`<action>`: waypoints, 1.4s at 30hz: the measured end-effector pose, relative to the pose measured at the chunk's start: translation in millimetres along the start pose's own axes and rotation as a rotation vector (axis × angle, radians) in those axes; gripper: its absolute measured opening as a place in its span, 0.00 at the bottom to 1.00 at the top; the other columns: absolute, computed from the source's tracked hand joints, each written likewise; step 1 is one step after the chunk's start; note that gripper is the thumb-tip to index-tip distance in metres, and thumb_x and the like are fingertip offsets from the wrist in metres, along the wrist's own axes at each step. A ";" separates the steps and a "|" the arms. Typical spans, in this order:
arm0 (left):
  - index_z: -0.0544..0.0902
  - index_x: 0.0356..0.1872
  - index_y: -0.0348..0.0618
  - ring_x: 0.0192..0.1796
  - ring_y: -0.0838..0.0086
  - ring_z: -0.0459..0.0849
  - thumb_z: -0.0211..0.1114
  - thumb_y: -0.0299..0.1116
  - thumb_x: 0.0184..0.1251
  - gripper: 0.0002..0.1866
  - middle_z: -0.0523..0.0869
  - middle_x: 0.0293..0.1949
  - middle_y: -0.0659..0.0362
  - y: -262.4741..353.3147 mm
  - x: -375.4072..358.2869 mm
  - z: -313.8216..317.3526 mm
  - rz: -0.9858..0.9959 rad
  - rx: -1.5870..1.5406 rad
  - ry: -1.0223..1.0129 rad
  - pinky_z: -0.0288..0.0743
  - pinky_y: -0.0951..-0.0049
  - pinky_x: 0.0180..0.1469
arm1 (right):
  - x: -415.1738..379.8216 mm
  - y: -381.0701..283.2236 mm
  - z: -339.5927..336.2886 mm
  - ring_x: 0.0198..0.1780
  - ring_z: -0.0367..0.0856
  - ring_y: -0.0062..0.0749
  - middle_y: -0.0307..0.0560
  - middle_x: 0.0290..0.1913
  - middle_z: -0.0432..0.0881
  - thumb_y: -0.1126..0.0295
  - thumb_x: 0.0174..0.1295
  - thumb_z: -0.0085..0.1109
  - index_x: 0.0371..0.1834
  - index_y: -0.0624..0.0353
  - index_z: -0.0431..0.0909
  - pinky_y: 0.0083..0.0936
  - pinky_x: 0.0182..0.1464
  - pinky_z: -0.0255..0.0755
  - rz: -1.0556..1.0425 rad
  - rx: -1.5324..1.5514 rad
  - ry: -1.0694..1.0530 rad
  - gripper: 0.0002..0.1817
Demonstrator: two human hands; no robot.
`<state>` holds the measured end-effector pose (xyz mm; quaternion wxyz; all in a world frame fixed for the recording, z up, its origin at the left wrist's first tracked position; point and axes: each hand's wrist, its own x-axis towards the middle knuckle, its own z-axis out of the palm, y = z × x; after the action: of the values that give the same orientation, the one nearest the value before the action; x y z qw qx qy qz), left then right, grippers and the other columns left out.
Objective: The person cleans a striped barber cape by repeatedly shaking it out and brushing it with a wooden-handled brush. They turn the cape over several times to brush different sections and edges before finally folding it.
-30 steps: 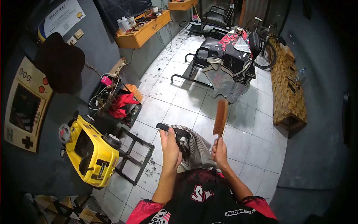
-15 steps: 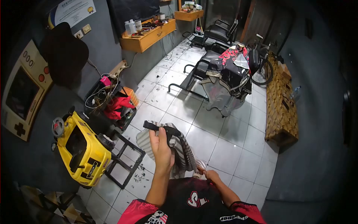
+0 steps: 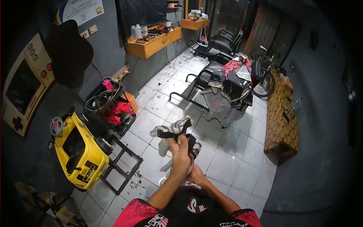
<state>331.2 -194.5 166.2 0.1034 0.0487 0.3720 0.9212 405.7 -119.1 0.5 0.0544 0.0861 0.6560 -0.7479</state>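
A striped grey and white cloth with a black band (image 3: 174,128) is bunched up in front of my body. My left hand (image 3: 181,156) grips it from below, thumb and fingers closed near the black band. My right hand (image 3: 197,175) is closed just below and to the right of my left hand, close to the lower folds of the cloth. What its fingers hold is too small to make out. Part of the cloth hangs beneath the hands, over the tiled floor.
A yellow toy car (image 3: 84,151) and a black metal frame (image 3: 124,181) stand at left. Beyond are a cluttered bin (image 3: 124,126), a wooden drawer shelf (image 3: 151,44) and a barber chair (image 3: 206,73) with draped cloths (image 3: 232,85). A woven bench (image 3: 281,125) lines the right.
The cloth has been gathered into a smaller bunch and shifted slightly. My left hand has moved right and down, and my right hand has moved left, so the two are now close together.
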 end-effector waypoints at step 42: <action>0.74 0.40 0.39 0.18 0.79 0.70 0.53 0.42 0.69 0.14 0.71 0.17 0.64 -72.0 -46.7 -113.4 -0.523 0.817 -0.683 0.63 0.76 0.21 | -29.1 -76.9 -47.1 0.38 0.74 0.23 0.41 0.39 0.68 0.69 0.67 0.46 0.35 0.63 0.64 0.29 0.40 0.83 -0.080 -0.131 0.376 0.08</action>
<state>368.9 -231.2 34.0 0.4139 0.2848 0.6418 0.5794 422.0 -63.1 75.2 -0.0933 0.1944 0.7048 -0.6758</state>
